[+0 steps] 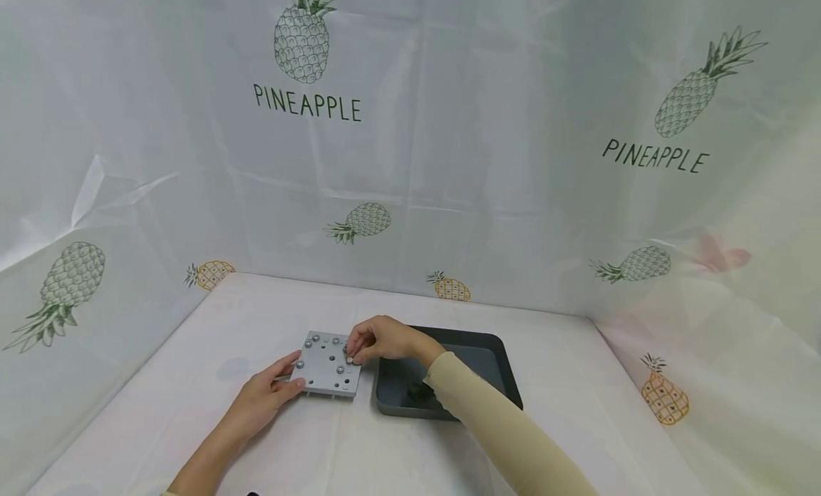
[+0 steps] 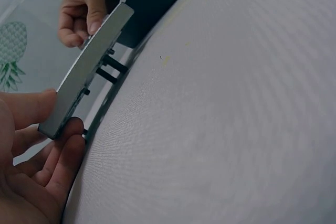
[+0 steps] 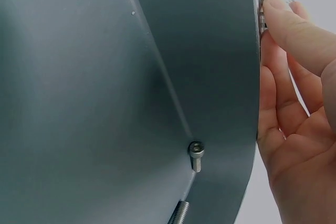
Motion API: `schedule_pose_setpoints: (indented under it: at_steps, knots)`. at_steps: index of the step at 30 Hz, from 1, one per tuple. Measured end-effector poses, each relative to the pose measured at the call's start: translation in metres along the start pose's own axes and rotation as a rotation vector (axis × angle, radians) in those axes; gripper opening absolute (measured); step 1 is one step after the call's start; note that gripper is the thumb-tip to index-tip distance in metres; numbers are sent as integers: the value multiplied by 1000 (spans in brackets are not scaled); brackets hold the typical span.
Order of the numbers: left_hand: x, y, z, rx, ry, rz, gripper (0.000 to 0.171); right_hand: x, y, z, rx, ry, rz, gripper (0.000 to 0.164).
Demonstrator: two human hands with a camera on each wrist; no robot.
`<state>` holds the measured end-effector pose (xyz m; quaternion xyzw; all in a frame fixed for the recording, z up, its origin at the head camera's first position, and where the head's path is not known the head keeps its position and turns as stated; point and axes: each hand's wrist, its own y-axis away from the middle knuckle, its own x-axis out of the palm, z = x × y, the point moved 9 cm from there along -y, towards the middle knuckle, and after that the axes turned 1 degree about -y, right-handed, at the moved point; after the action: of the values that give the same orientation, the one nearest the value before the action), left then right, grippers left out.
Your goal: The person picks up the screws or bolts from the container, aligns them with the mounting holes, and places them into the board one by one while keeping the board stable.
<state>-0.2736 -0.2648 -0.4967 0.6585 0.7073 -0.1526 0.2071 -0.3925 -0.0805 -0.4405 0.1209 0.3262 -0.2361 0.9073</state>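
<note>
Left hand [image 1: 261,398]: fingers gripping metal plate [image 1: 319,373] by its edge
Right hand [image 1: 386,337]: fingers pinching a screw [image 1: 349,360] at the plate
Tray [image 1: 396,379]: on worktop [image 1: 288,457], beside plate

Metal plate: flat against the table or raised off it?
Raised: the left wrist view shows a gap and dark rods beneath the plate.

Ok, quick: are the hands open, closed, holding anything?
Left hand: closed, gripping the metal plate by its edge.
Right hand: closed, apparently pinching a small screw at the plate.
</note>
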Motion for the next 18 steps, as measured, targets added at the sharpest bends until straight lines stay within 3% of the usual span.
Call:
schedule_pose_setpoints:
  at_steps: [18]
  knots:
    - [1,0,1,-11,13,11,75,-3,7,6,-52,-29,42,24]
